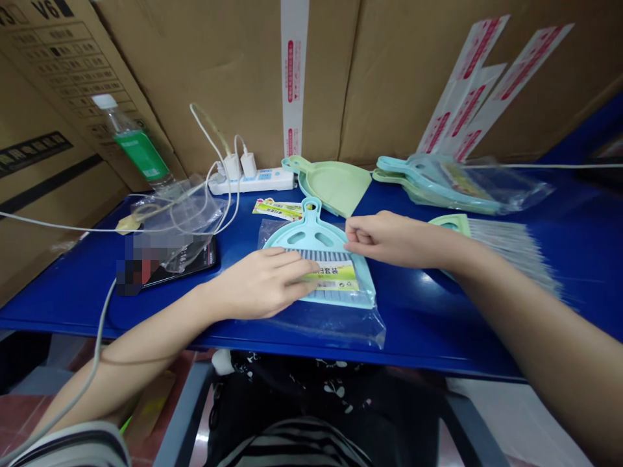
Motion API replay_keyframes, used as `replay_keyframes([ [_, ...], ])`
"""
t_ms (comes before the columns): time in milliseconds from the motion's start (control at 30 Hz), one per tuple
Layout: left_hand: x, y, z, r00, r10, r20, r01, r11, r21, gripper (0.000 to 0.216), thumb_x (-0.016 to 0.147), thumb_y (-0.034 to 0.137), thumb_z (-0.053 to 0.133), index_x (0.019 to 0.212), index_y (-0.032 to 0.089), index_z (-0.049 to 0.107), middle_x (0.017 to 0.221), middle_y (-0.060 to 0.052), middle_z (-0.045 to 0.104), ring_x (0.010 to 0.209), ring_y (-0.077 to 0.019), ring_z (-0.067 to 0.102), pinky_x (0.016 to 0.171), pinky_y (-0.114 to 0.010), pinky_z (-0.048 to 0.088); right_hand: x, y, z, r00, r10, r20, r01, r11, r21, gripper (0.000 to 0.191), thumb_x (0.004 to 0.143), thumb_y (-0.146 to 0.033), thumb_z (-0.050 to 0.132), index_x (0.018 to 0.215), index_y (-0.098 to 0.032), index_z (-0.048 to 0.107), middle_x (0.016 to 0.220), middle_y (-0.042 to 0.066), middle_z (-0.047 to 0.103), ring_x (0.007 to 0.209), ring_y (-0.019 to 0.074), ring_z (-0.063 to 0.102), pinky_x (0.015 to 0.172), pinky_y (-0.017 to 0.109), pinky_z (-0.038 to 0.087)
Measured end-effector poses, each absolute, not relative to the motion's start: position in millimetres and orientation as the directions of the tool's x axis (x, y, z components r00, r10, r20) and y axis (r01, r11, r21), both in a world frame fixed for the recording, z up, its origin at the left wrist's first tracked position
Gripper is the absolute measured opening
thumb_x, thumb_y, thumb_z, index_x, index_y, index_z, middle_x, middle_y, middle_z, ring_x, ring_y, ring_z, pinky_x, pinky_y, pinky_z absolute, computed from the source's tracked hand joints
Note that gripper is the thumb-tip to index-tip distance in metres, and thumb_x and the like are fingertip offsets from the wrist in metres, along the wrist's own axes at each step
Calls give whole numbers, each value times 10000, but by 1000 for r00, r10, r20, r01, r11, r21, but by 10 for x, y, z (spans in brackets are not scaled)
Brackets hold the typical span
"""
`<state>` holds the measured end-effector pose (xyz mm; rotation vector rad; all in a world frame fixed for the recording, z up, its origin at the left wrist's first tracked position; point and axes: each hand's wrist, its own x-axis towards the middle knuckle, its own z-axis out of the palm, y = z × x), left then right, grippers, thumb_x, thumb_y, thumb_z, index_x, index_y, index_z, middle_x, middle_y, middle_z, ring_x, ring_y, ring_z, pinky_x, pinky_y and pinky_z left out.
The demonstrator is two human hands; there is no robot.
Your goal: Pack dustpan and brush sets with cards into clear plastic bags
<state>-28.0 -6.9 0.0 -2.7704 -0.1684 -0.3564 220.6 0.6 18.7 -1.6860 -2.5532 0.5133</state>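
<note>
A light-blue dustpan (318, 228) with a matching brush (335, 297) nested in it lies flat in front of me, in a clear plastic bag (335, 327). My left hand (272, 279) rests over its left side. The fingers are stretched out, their tips on the yellow-green label card (343, 275) on the bristles. My right hand (372, 239) is closed at the dustpan's upper right edge. Its fingers are curled inward, and whatever they pinch is hidden.
Behind lie green and blue dustpans (335, 181) and loose label cards (277, 207). To the right are bagged dustpan sets (438, 178) and a brush (506, 250). A phone (195, 259), power strip (272, 180), bottle (141, 152) and cables occupy the left. Cardboard boxes (233, 65) wall the back.
</note>
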Motion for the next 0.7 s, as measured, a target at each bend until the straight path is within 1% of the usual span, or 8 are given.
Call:
replay_keyframes([
  [67, -273, -61, -17, 968, 99, 229, 174, -927, -332, 265, 968, 181, 447, 1064, 177, 694, 1190, -98, 678, 976, -194, 623, 816, -319, 517, 2211, 4, 184, -412, 899, -144, 886, 359, -295, 182, 838, -342, 450, 692, -245, 402, 533, -27, 484, 512, 139, 424, 545, 295, 310],
  [133, -268, -51, -31, 968, 108, 225, 179, -929, -325, 263, 979, 205, 449, 1047, 183, 703, 1201, -97, 672, 990, -199, 617, 814, -322, 511, 2210, 0, 186, -411, 900, -146, 888, 359, -288, 186, 842, -343, 446, 691, -245, 398, 536, -27, 487, 510, 137, 425, 544, 294, 307],
  [300, -268, -36, -49, 963, 88, 254, 166, -938, -305, 290, 991, 166, 414, 1060, 176, 695, 1174, -84, 685, 948, -197, 621, 785, -324, 506, 2179, -16, 220, -384, 905, -184, 907, 331, -261, 181, 853, -325, 457, 700, -245, 401, 559, -22, 499, 532, 147, 443, 557, 294, 312],
  [400, -268, -38, -63, 962, 107, 251, 185, -931, -314, 275, 991, 176, 424, 1054, 177, 691, 1161, -83, 686, 936, -190, 625, 789, -317, 510, 2166, -26, 230, -374, 907, -193, 911, 320, -260, 193, 859, -323, 461, 694, -247, 397, 563, -21, 500, 541, 154, 454, 566, 296, 312],
  [500, -260, -44, -82, 958, 121, 260, 205, -922, -328, 278, 994, 180, 414, 1036, 174, 688, 1106, -77, 695, 908, -178, 635, 797, -310, 518, 2167, -33, 222, -396, 901, -179, 901, 343, -266, 202, 859, -323, 465, 685, -246, 396, 552, -24, 488, 534, 153, 446, 565, 297, 306],
  [600, -250, -52, -95, 954, 129, 271, 219, -916, -336, 282, 990, 160, 401, 1029, 167, 681, 1038, -69, 700, 871, -165, 641, 775, -291, 523, 2164, -45, 221, -465, 873, -148, 861, 408, -304, 213, 863, -329, 458, 676, -242, 403, 540, -31, 469, 518, 139, 420, 551, 290, 293],
  [700, -236, -62, -98, 949, 127, 289, 227, -910, -347, 285, 989, 155, 389, 1015, 156, 673, 990, -62, 698, 826, -162, 639, 704, -275, 518, 2138, -80, 252, -565, 812, -144, 783, 474, -403, 233, 874, -359, 451, 675, -239, 430, 535, -42, 449, 508, 125, 400, 540, 279, 290],
])
